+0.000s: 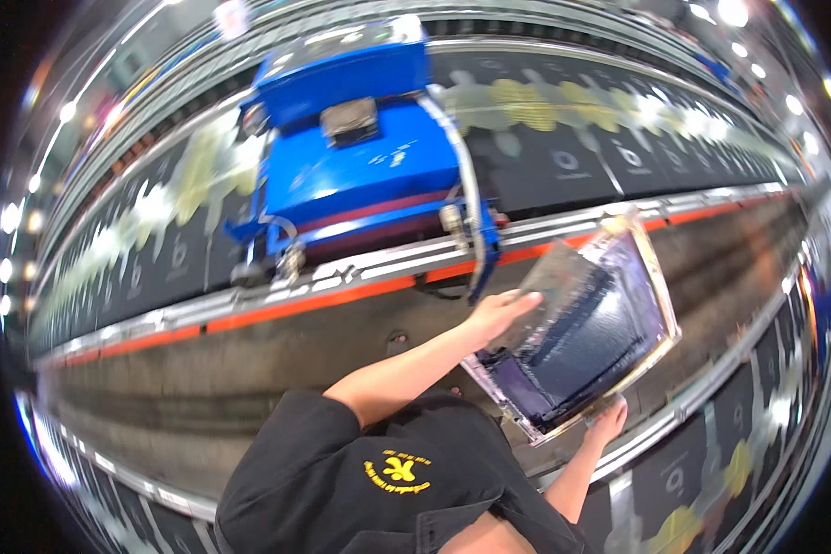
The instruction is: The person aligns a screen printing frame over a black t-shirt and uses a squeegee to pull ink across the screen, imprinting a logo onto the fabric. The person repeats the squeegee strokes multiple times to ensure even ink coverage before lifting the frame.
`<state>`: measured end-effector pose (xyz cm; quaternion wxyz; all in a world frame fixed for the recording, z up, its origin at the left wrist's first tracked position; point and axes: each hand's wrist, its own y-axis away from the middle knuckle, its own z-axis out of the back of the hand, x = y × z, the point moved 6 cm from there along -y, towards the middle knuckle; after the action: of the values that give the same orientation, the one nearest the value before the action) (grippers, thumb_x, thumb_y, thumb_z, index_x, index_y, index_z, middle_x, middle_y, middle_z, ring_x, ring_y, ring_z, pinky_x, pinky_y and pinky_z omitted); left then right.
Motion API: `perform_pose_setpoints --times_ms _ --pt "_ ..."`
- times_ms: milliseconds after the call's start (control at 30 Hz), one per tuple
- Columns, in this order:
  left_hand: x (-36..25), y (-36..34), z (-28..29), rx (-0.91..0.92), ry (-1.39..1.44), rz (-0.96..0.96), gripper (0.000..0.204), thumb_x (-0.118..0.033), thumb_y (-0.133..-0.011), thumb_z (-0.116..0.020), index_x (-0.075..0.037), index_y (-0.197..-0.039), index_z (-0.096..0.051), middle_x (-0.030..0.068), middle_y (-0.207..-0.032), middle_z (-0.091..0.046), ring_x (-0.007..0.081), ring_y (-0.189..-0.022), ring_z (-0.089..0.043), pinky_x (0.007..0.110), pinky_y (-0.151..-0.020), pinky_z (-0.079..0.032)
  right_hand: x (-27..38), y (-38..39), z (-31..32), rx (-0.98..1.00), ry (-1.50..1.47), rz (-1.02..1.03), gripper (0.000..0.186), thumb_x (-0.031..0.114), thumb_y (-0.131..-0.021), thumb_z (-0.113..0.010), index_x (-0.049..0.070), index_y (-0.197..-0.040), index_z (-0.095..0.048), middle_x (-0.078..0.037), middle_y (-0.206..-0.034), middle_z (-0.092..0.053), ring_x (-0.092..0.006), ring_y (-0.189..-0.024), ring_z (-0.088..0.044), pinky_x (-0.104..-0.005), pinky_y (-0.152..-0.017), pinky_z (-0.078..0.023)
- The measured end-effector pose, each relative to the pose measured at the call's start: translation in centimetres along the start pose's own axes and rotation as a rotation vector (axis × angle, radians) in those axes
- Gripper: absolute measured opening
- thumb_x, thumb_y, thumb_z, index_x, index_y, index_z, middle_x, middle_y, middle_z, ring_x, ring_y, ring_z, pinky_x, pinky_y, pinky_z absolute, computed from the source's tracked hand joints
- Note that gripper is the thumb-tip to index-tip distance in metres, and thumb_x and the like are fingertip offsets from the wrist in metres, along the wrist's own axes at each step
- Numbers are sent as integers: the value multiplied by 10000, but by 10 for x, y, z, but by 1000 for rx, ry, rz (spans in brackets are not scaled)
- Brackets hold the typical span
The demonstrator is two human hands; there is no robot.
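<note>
A tilted screen printing frame [663, 305] with pale, ink-stained edges is in front of me to the right. Dark, glossy ink [586, 337] covers much of its inside. My left hand [500, 316] is closed on a flat grey plate [556, 282], its thumb on top and most fingers hidden beneath. The plate lies over the frame's left part; whether it touches the mesh I cannot tell. At the frame's near edge, my right hand [608, 421] grips the rim, its fingers partly hidden.
A blue machine [360, 166] with a small greyish block [349, 120] on it stands over a long printing table [563, 162] with dark printed panels. An orange-red rail [342, 294] edges that table. Another printing table [692, 471] runs behind me at lower right. Between them is a brown aisle floor [203, 369].
</note>
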<state>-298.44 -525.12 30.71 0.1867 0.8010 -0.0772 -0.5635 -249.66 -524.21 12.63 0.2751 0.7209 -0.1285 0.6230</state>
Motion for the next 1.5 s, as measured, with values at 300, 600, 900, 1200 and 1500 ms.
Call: perform_pose_setpoints --times_ms 300,600,900,1200,1500 --pt "47 6 53 -18 -106 -19 845 -616 -992 -774 -1 -1547 -608 100 -1469 -684 186 -1316 -647 350 -1150 -489 -33 53 -15 -66 124 -181 517 449 -1094 -707 109 -1476 -625 23 -832 -509 -90 -650 -419 -278 -558 -348" --pt "29 58 120 52 -69 -43 923 -653 -954 -799 0 -1569 -581 131 -1483 -678 207 -1344 -638 371 -1166 -484 -61 119 -23 -88 67 -135 571 507 -1082 -704 125 -1496 -610 4 -861 -521 -98 -609 -391 -288 -523 -324" --pt "5 139 284 -8 40 -232 870 -663 -955 -781 -1 -1498 -626 116 -1385 -749 196 -1264 -692 362 -1101 -516 -52 250 -141 -97 122 -32 651 670 -1041 -668 109 -1370 -687 -6 -830 -477 -119 -582 -360 -326 -503 -313" --pt "-21 210 460 -253 302 -323 728 -541 -1015 -779 -12 -1491 -624 86 -1360 -712 152 -1262 -638 339 -1114 -488 37 344 -347 291 -40 -8 772 763 -1089 -455 76 -1396 -629 39 -643 -380 -81 -482 -306 -270 -421 -269" --pt "-7 274 647 -673 612 -444 773 -646 -1043 -674 -23 -1493 -595 131 -1380 -685 270 -1273 -655 449 -1108 -530 45 472 -604 988 -104 -51 568 547 -1152 -533 83 -1474 -584 67 -759 -447 -30 -600 -377 -193 -499 -298"
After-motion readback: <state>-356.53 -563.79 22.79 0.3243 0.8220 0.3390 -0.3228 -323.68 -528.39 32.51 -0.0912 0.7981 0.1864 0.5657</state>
